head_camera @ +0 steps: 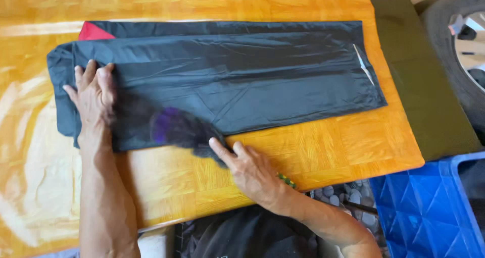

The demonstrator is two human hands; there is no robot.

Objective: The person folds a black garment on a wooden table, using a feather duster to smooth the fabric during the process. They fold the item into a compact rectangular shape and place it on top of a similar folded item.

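A long black garment [237,71], folded lengthwise, lies flat across a glossy orange wooden table [323,152]. A red patch [92,33] shows at its far left corner, and a purple mark [164,125] near its front edge. My left hand [93,99] presses flat on the garment's left end, fingers spread. My right hand [250,169] rests on the table at the garment's front edge, its fingertips touching the cloth. That part of the cloth looks blurred.
A blue plastic crate [429,207] stands at the lower right beside the table. A car tyre and wheel [457,51] sit at the upper right, on a dark mat [429,101]. Pebbles [336,195] cover the ground below the table's front edge.
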